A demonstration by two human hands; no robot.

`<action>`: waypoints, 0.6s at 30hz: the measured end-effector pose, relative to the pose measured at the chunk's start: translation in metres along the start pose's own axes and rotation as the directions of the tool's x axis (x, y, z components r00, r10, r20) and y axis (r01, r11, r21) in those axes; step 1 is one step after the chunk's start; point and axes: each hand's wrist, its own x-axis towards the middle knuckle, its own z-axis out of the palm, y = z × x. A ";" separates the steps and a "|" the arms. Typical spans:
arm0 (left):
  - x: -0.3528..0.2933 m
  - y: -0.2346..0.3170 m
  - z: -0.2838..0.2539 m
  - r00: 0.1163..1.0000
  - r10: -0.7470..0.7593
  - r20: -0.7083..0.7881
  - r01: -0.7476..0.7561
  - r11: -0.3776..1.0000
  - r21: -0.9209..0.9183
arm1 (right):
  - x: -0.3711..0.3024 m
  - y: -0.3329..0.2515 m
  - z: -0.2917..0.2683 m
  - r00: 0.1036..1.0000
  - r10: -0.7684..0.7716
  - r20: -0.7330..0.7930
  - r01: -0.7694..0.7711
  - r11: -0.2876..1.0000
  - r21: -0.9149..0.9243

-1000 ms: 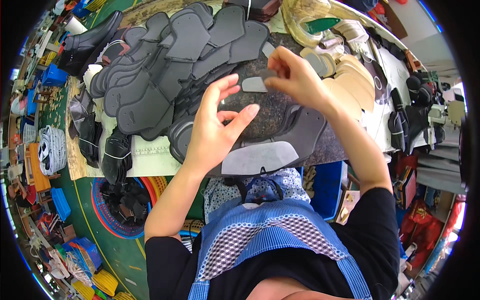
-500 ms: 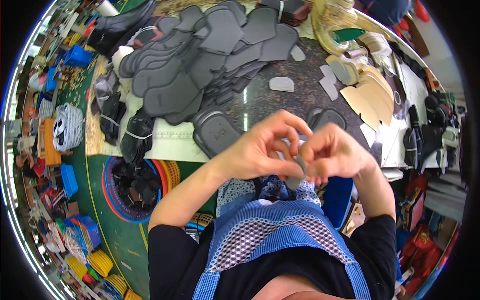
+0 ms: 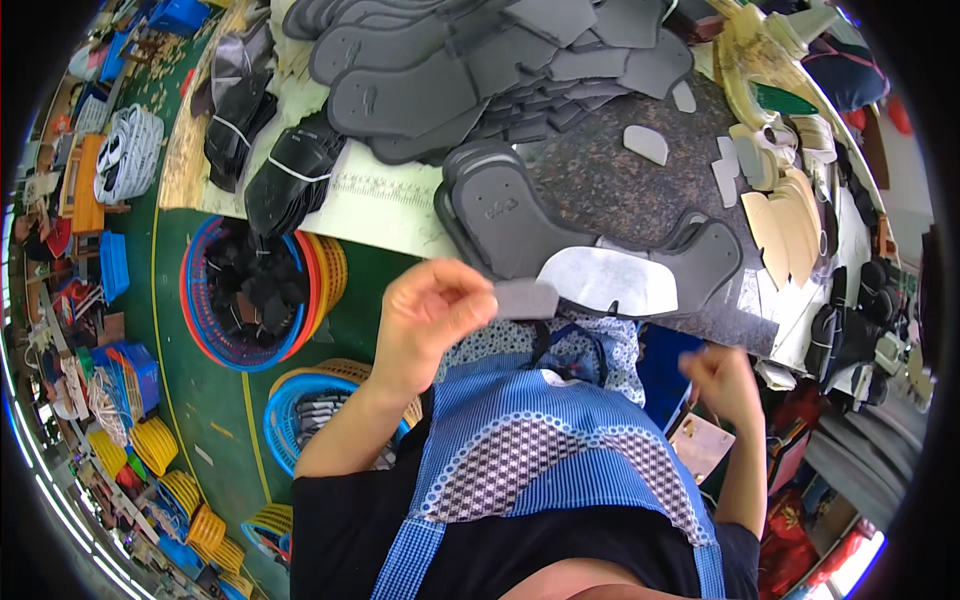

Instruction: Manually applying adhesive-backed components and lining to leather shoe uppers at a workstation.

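Note:
My left hand (image 3: 430, 315) pinches a small grey flat piece (image 3: 528, 299) between thumb and fingers, just in front of the table edge. Right beside that piece, a white curved piece (image 3: 608, 280) lies on a dark grey shoe-upper-like cutout (image 3: 520, 225), which rests with others under it at the front of the table. My right hand (image 3: 722, 380) is low on the right, apart from the table, near a blue bin (image 3: 672, 370). Its fingers are bent and smeared, so what they hold, if anything, does not show.
Dark grey cutouts (image 3: 400, 100) are heaped across the worktable's dark slab (image 3: 570, 165). Tied black bundles (image 3: 295, 175) lie at left, cream pieces (image 3: 785, 230) at right. On the floor stand a basket of black scraps (image 3: 190, 290) and a blue basket (image 3: 275, 425).
My hands have parted. The left moved left, still holding a grey piece; the right dropped down and right. The white curved piece now shows, and the whole view has shifted.

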 end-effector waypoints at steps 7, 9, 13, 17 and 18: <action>0.045 -0.010 -0.022 0.978 0.027 -0.207 0.004 0.989 0.148 | 0.126 -0.218 0.011 0.906 -0.403 0.133 0.325 0.860 0.392; 0.056 -0.011 -0.024 0.965 0.098 -0.242 -0.034 0.966 0.256 | 0.143 -0.227 0.017 0.911 -0.402 0.095 0.348 0.870 0.350; 0.066 -0.021 -0.030 0.940 0.173 -0.294 -0.033 0.904 0.426 | 0.157 -0.235 0.023 0.933 -0.354 0.072 0.326 0.910 0.255; 0.082 -0.012 -0.027 0.978 0.147 -0.148 0.010 0.674 0.738 | 0.167 -0.225 0.029 0.811 -0.565 -0.150 0.522 0.816 -0.249; 0.085 -0.007 -0.030 0.965 0.241 -0.105 -0.039 0.525 0.850 | 0.166 -0.220 0.022 0.820 -0.547 -0.168 0.500 0.828 -0.254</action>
